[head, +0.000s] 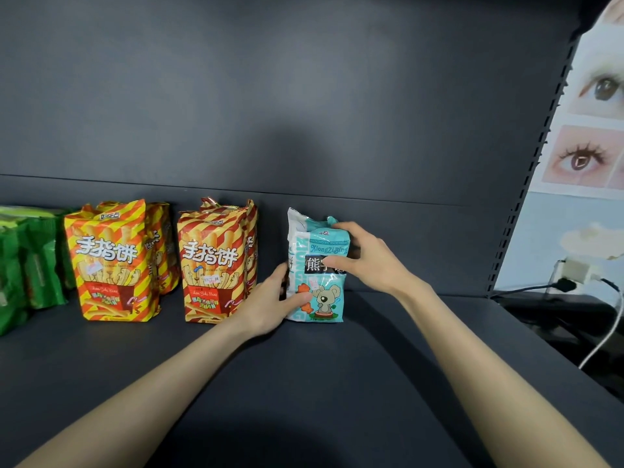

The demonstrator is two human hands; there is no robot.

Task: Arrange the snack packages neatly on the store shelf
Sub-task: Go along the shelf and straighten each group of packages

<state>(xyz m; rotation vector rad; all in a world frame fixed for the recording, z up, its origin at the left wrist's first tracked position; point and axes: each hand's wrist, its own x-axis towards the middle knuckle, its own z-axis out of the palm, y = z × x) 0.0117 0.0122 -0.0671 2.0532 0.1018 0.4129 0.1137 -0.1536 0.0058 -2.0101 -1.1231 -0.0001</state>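
Observation:
A teal bear-biscuit package (326,298) stands upright on the dark shelf (304,383), with a second similar package close behind it. My left hand (270,305) grips its lower left side, thumb across the front. My right hand (366,256) holds its upper right part, thumb over the black label. To the left stand two rows of red-and-yellow striped finger-biscuit bags (212,261) (113,261), each with more bags behind. Green packages (30,265) sit at the far left.
The shelf's dark back panel (270,113) rises behind the goods. A slotted upright post (526,197) bounds the shelf on the right. Beyond it are a poster of eyes (594,130), a wall plug (574,271) and white cables (604,336).

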